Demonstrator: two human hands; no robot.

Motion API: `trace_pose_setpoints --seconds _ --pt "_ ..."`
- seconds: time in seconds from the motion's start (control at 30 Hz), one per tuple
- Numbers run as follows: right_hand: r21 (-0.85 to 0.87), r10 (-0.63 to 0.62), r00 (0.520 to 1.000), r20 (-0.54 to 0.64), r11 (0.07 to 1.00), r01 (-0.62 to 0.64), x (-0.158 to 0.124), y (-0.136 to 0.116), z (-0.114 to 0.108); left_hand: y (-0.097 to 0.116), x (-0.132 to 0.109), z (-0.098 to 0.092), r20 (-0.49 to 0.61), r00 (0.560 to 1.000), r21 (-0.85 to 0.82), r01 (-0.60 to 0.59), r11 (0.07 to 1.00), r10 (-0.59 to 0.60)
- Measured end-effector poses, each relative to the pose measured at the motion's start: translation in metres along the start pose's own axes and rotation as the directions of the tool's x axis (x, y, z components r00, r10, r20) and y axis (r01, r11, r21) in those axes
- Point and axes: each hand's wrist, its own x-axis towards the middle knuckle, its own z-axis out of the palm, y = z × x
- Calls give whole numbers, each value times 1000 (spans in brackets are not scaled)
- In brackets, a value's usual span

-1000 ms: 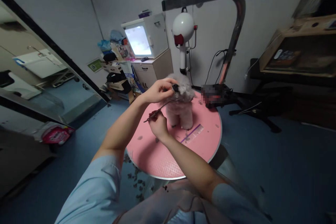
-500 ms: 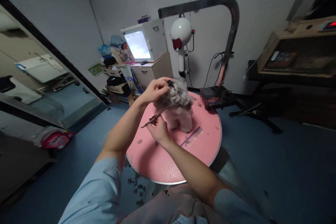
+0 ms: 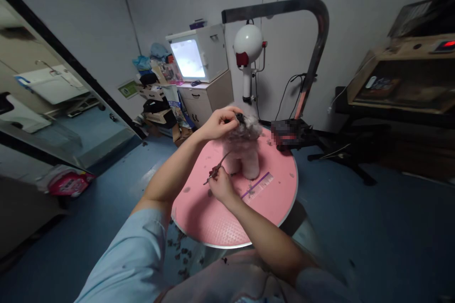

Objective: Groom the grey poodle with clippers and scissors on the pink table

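A fluffy grey and white dog (image 3: pixel 243 151) stands on a round pink table (image 3: pixel 213 220). My left hand (image 3: pixel 223 123) is closed on the dog's muzzle, beside its dark nose. Below it, my right hand (image 3: pixel 221 183) grips a pair of scissors (image 3: pixel 216 169), whose blades point up toward the fur under the dog's head. A purple-backed comb (image 3: pixel 256 186) lies on the table to the right of my right hand, with tufts of cut fur around it.
A metal arm (image 3: pixel 320 33) arches over the table's far side, near a white round-headed dryer (image 3: pixel 249 43). Behind stand a lit white cabinet (image 3: pixel 213 54) and drawers (image 3: pixel 199 104). Cut fur lies on the floor at the left front.
Both hands have shifted slightly right in view. The dog's head has turned, and the scissors have moved lower, with their blades pointing more steeply upward.
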Motion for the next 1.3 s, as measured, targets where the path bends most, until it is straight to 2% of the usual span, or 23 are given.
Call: trace_pose_setpoints --seconds 0.13,0.43,0.53,0.73,0.9,1.03,1.1,1.2,1.27,1.3 --pt "-90 -11 996 -83 996 3 15 -15 -6 0 3 3 4 1000 -26 -24 999 24" --pt "-47 -14 994 -107 999 9 28 -24 -10 -1 6 5 12 998 -60 -56 997 56" --pt "10 -4 994 -106 1000 6 29 -22 -9 -1 7 3 18 998 -67 -52 996 54" --pt "55 -22 996 -83 998 27 23 -12 -2 0 10 3 -47 999 -82 -14 997 10" --pt "66 -51 991 -126 996 60 20 -9 -3 1 9 10 23 999 -40 -42 998 43" --pt "90 -28 995 -95 995 36 14 0 -2 -1 12 9 -56 998 -31 -5 1000 3" --pt "83 -19 997 -79 996 25 10 4 -3 -2 15 9 -41 999 -37 2 999 -3" --pt "119 -8 999 -39 993 12 -1 12 -8 -4 13 14 49 998 30 -30 999 28" --pt "168 -1 1000 -16 986 4 -11 19 -18 -10 5 21 -16 999 161 -28 987 31" --pt "196 4 1000 -10 981 -2 -18 23 -25 -14 -3 26 -108 994 230 8 973 18"
